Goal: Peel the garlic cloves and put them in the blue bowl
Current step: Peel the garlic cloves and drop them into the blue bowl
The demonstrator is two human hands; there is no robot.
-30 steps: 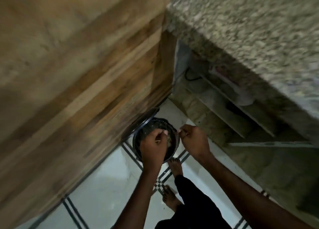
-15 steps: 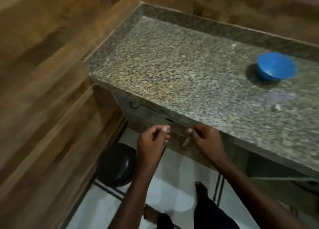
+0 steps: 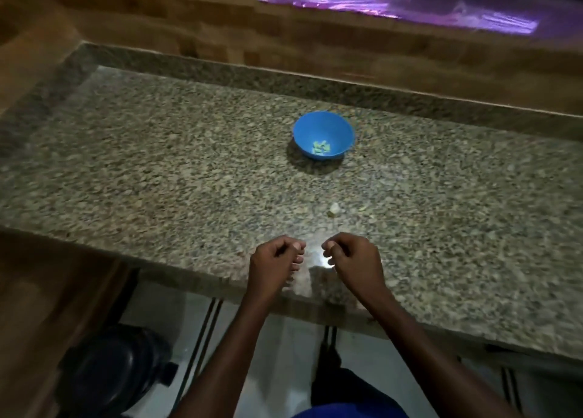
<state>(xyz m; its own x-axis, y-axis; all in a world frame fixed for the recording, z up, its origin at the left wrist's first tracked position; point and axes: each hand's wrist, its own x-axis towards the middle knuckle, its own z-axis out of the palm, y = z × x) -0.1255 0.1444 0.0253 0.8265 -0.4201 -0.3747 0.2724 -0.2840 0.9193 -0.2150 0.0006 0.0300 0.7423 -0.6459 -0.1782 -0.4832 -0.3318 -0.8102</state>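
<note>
The blue bowl (image 3: 307,130) stands on the granite counter (image 3: 157,165) toward the back, with several peeled garlic cloves (image 3: 321,148) at its bottom. A loose unpeeled clove (image 3: 334,208) and a small scrap (image 3: 362,208) lie on the counter between the bowl and my hands. Both hands hover over the counter's front edge, close together. My left hand (image 3: 276,260) has its fingers curled, and nothing shows in it. My right hand (image 3: 350,261) pinches a small pale piece, seemingly a garlic clove (image 3: 328,261), though glare on the stone blurs it.
A black round bin (image 3: 116,370) sits on the tiled floor at the lower left, below the counter. Wood-patterned walls (image 3: 38,291) close in the left side and the back. A purple-lit window (image 3: 410,4) runs along the top right.
The view has swung up from the bin on the floor to the countertop. Both hands have risen from over the bin to the counter's front edge.
</note>
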